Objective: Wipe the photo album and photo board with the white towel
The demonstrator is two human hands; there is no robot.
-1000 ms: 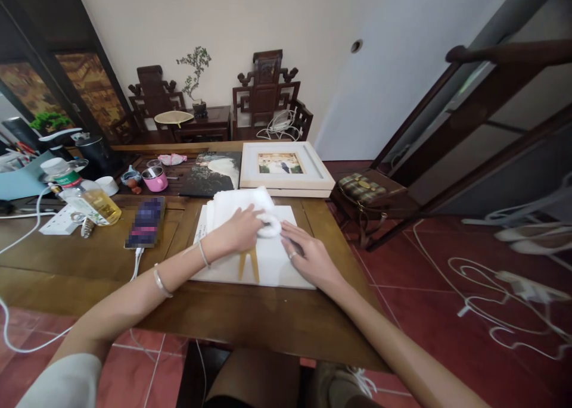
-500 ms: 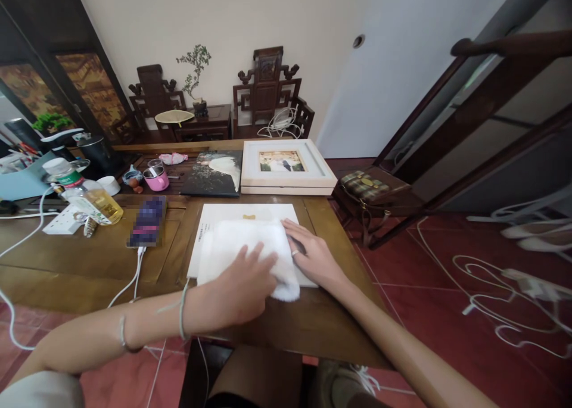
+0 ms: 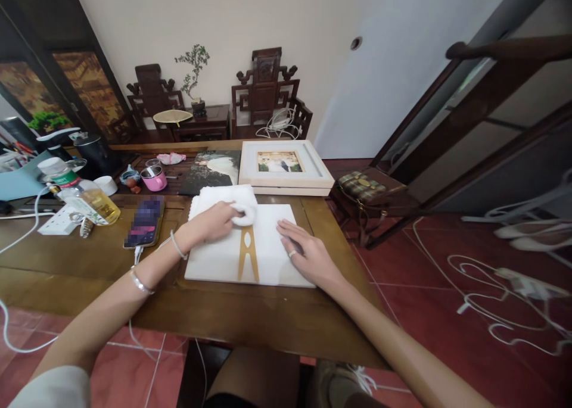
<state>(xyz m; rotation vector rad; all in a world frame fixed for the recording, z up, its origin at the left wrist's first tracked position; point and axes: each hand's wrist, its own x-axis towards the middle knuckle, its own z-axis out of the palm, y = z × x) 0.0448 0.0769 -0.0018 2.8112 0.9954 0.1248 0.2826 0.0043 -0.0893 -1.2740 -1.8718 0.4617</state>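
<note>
White towel (image 3: 218,195) moved farther away, long axis left-right.
Left hand (image 3: 216,221) grasps it; right hand (image 3: 309,251) rests unclenched on the white panel (image 3: 273,262).

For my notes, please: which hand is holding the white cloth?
The left hand grips the cloth; the right hand, without any, rests on the white board.

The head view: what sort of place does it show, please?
Probably a sitting room or tea room in a home, judging by the carved dark chair against the wall, the small potted tree and the pink mug.
</note>
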